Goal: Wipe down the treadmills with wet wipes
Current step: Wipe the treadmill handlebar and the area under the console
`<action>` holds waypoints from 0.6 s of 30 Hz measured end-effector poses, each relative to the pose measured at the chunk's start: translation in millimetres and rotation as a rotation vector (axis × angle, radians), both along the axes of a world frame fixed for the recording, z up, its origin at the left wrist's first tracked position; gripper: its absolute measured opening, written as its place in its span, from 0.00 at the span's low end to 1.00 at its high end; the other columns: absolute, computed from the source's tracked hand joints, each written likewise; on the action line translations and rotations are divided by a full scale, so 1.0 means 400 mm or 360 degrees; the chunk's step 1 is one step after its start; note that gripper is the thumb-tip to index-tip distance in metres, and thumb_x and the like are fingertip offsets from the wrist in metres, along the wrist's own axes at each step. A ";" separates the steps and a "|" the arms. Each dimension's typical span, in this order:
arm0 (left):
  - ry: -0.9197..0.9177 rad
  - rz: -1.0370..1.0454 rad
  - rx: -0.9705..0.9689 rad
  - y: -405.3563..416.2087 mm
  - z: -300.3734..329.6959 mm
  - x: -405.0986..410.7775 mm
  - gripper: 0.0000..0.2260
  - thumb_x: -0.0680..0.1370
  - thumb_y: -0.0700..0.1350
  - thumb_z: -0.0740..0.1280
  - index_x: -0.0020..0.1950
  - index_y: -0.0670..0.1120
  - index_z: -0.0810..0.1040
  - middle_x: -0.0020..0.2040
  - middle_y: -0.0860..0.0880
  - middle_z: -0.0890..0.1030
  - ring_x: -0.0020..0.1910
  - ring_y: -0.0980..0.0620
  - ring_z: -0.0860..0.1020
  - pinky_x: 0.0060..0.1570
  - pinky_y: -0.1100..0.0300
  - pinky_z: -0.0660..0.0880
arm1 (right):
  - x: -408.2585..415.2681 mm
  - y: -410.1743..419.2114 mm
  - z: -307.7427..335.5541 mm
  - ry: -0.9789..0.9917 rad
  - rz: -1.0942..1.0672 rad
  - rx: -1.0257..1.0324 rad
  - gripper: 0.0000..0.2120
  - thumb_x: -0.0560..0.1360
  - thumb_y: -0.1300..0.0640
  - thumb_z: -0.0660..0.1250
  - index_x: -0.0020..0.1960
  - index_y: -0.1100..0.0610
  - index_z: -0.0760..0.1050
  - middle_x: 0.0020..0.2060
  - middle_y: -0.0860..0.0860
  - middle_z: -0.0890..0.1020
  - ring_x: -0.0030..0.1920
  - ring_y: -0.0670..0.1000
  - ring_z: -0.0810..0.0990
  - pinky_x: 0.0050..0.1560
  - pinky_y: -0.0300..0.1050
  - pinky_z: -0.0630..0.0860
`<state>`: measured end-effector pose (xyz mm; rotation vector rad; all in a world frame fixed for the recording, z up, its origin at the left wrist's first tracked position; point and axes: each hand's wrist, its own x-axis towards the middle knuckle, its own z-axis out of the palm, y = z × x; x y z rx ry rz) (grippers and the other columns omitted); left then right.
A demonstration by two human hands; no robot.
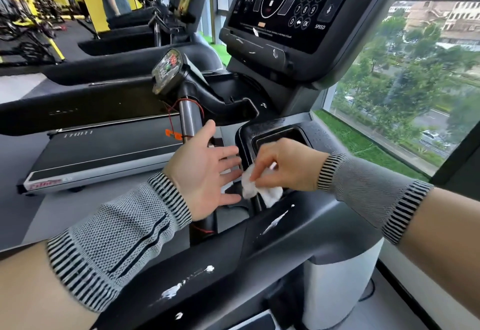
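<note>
— Where's the wet wipe (262, 189)?
— Bunched in the right hand (288, 166), fingers pinched on it, pressed against the front edge of the treadmill (298, 228) console's cup tray (275, 135).
— And the left hand (205, 168)?
— Palm up just beside the wipe, fingers spread apart, holding nothing. The control screen (291, 5) stands above.

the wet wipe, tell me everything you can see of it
The wet wipe is white, soft and crumpled into a loose wad rather than spread flat. The right hand pinches it from above with curled fingers, covering its top, and holds it against the black treadmill at the near edge of the cup holder recess. The open left hand is just beside it, fingertips close to its left side; contact cannot be told.
</note>
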<state>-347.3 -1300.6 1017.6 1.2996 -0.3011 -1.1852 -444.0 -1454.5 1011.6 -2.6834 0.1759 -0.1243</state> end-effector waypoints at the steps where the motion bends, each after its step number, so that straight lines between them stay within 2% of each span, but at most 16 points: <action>1: 0.0007 -0.0007 0.0011 0.004 -0.004 -0.001 0.37 0.77 0.69 0.50 0.74 0.43 0.65 0.73 0.45 0.67 0.72 0.46 0.65 0.67 0.36 0.60 | -0.013 0.004 -0.001 0.0075 0.0066 0.0025 0.03 0.69 0.56 0.74 0.43 0.51 0.84 0.43 0.47 0.79 0.45 0.46 0.77 0.50 0.38 0.72; 3: 0.0021 -0.0024 0.0025 0.006 -0.011 -0.010 0.37 0.76 0.69 0.50 0.74 0.43 0.65 0.72 0.46 0.69 0.71 0.45 0.67 0.68 0.35 0.60 | -0.008 0.003 -0.003 0.0078 0.0065 -0.0025 0.03 0.69 0.56 0.74 0.43 0.51 0.84 0.42 0.46 0.78 0.44 0.45 0.76 0.50 0.37 0.71; 7: 0.0033 -0.0009 0.0024 0.005 -0.013 -0.021 0.37 0.77 0.68 0.51 0.75 0.42 0.63 0.70 0.46 0.72 0.68 0.45 0.69 0.68 0.35 0.61 | 0.032 -0.009 0.006 -0.0137 -0.0146 -0.0078 0.04 0.70 0.57 0.73 0.45 0.52 0.83 0.39 0.41 0.73 0.46 0.44 0.73 0.50 0.36 0.68; 12: 0.0014 -0.0005 0.0051 0.011 -0.010 -0.011 0.35 0.77 0.68 0.51 0.73 0.44 0.67 0.71 0.46 0.70 0.68 0.46 0.70 0.67 0.37 0.63 | -0.017 0.013 0.009 0.0290 0.0172 -0.0010 0.03 0.70 0.57 0.73 0.42 0.51 0.83 0.41 0.43 0.77 0.44 0.44 0.76 0.49 0.36 0.72; 16: -0.0007 -0.0020 0.0061 0.008 -0.012 -0.019 0.34 0.78 0.67 0.51 0.73 0.44 0.66 0.69 0.46 0.72 0.67 0.46 0.71 0.63 0.39 0.66 | 0.012 0.012 0.018 0.0035 0.0050 -0.0128 0.07 0.71 0.60 0.70 0.46 0.52 0.83 0.43 0.43 0.74 0.47 0.44 0.74 0.53 0.36 0.69; 18: -0.0006 -0.0032 0.0066 0.012 -0.010 -0.018 0.34 0.78 0.67 0.51 0.73 0.45 0.67 0.69 0.46 0.72 0.67 0.46 0.71 0.63 0.39 0.66 | 0.003 0.016 0.016 0.0108 0.0154 -0.0138 0.08 0.72 0.62 0.68 0.47 0.52 0.84 0.44 0.43 0.74 0.47 0.43 0.74 0.53 0.34 0.69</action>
